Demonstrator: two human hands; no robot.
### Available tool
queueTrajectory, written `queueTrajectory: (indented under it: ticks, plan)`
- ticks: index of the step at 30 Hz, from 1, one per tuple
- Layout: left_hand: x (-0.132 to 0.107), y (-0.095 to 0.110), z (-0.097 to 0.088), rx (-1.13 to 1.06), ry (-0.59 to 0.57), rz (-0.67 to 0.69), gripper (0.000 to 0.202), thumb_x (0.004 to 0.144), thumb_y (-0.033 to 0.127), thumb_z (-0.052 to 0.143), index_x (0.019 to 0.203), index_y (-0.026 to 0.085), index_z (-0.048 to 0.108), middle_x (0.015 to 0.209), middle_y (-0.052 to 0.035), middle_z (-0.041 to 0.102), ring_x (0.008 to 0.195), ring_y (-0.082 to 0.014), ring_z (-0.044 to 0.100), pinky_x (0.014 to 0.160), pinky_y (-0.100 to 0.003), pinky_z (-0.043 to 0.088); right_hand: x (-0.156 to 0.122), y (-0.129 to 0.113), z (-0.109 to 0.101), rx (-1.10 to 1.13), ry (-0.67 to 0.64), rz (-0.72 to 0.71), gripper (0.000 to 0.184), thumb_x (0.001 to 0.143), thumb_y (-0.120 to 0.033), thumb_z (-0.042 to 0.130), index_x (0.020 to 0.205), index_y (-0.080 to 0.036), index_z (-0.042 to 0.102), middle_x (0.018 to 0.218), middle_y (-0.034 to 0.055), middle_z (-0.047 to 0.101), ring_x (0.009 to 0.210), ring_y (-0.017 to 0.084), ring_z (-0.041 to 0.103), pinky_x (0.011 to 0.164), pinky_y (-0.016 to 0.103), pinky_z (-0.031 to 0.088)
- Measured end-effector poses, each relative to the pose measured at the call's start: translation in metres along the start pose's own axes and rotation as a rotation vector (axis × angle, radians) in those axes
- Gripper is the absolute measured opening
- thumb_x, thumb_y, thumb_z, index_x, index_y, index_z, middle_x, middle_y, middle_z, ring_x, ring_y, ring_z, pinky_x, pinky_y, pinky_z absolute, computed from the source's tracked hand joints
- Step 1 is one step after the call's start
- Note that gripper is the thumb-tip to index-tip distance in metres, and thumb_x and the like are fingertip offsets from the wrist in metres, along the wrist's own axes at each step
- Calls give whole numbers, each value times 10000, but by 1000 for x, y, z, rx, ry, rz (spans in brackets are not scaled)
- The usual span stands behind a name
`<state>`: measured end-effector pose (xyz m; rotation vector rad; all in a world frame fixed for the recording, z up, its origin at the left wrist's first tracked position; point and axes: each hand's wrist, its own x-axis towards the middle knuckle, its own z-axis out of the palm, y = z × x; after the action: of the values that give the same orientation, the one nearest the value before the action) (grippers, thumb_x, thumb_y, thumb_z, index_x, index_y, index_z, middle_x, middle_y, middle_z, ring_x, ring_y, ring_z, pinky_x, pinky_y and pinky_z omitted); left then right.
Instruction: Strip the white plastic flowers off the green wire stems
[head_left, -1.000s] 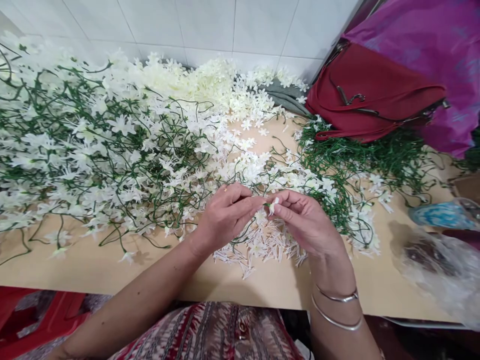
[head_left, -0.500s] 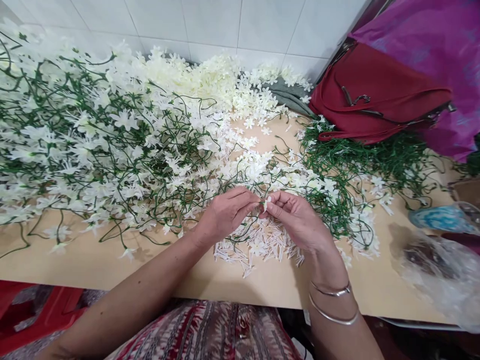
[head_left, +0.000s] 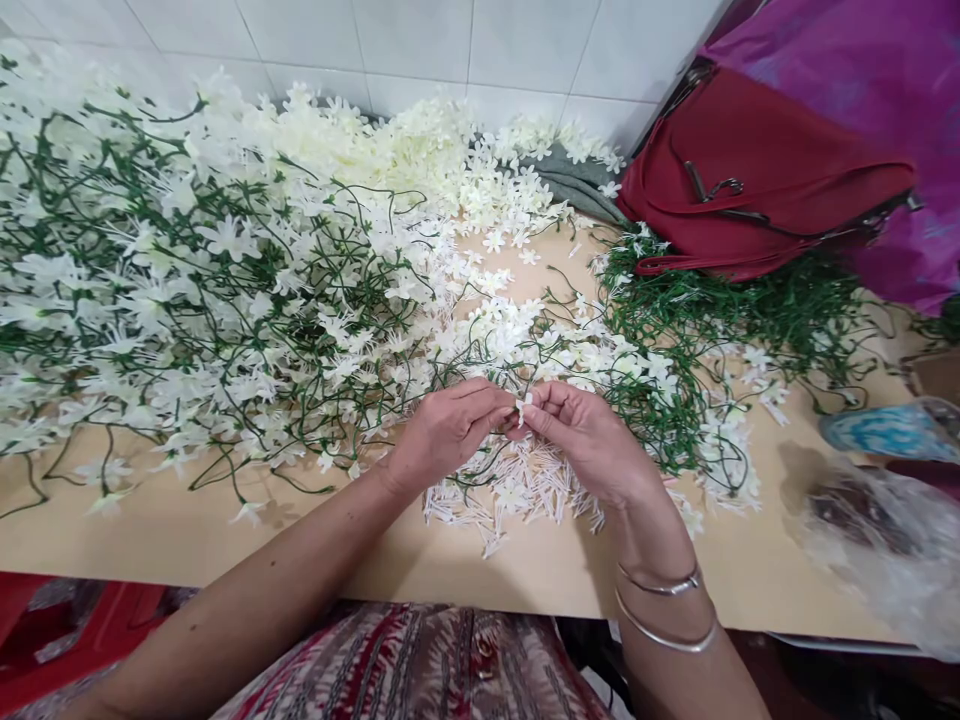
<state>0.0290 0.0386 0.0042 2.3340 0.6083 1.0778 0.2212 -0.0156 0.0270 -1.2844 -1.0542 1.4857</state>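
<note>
Fingertips of my left hand (head_left: 457,432) and my right hand (head_left: 581,437) meet over the middle of the table, both closed in a pinch. Between them is a small white artificial flower (head_left: 523,407); its lower end is hidden by the fingers. The left fingertips seem to grip its green stem end, while the right thumb and forefinger press on the petals. Under and just in front of my hands lies a heap of thin white stamen sticks (head_left: 536,485). Loose white petals (head_left: 495,335) lie right behind my fingers.
A large pile of white flowers on green stems (head_left: 172,270) covers the left side. Cream blossoms (head_left: 420,150) are heaped along the tiled wall. At right are bare green stems (head_left: 780,310), a red bag (head_left: 765,180), a blue-and-white packet (head_left: 889,432) and a clear plastic bag (head_left: 892,540).
My fingertips have drawn closer together around the small flower, and the right hand has shifted slightly left. The view has moved a little.
</note>
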Motion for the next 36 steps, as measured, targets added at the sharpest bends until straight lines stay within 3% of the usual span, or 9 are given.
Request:
queueTrajectory:
  ticks: [8,15,24,26,28,30,31,33,36]
  plan:
    - [2,-2,3,-29,3,-59,128,1026,159,563,1037,158,691,949,-60,745,883,-142,687,810,-283,585,5,-1,1,55,41,32,390,719,-502,882,820,-226,625,669,-30,710,687,164,714,776,325,536]
    - [4,3,2,-48,137,-99,101,1008,159,583,1042,169,678,904,-53,716,840,-151,661,774,-294,557,2,-20,-13,87,12,122,438,698,-453,917,970,-227,658,896,21,740,890,181,726,875,336,557]
    - [14,21,-6,-77,228,-104,99,999,147,614,957,170,700,863,-35,740,821,-136,687,740,-285,572,-15,-28,-26,-441,-10,-102,202,889,-404,705,906,-212,646,858,26,675,801,185,634,774,345,511]
    - [24,29,-18,-37,284,-64,95,993,145,635,946,183,708,863,-20,757,807,-128,699,717,-279,586,-19,-31,-26,-644,10,-176,119,917,-334,642,885,-219,647,835,29,677,768,189,616,733,336,485]
    - [37,33,-41,105,454,-21,89,994,153,645,965,207,710,881,-2,767,817,-125,713,723,-290,607,-24,-35,-26,-801,5,-249,86,925,-274,602,864,-231,645,833,35,687,762,196,615,718,333,465]
    - [48,33,-73,353,727,-58,138,1020,172,605,1120,208,695,1114,-40,773,1059,-178,714,925,-406,602,-28,-38,-28,-890,-14,-305,101,933,-256,582,853,-240,641,856,44,696,781,205,625,726,335,460]
    - [52,32,-89,478,754,-150,190,1020,207,610,1198,191,673,1318,-73,709,1296,-238,614,1086,-492,518,-30,-38,-28,-916,-23,-318,110,941,-255,572,855,-242,638,873,46,699,797,209,632,737,338,463]
    - [54,29,-119,614,624,-328,293,1003,330,628,1239,166,679,1488,-95,599,1500,-346,409,1201,-580,376,-33,-37,-30,-955,-24,-323,121,953,-253,557,859,-246,632,885,45,696,818,215,640,757,343,469]
    - [45,29,-146,757,454,-566,407,996,506,556,1068,172,776,1173,-108,752,1209,-381,665,980,-546,495,-32,-31,-31,-980,47,-334,113,950,-228,552,863,-248,622,860,37,685,790,212,638,733,335,467]
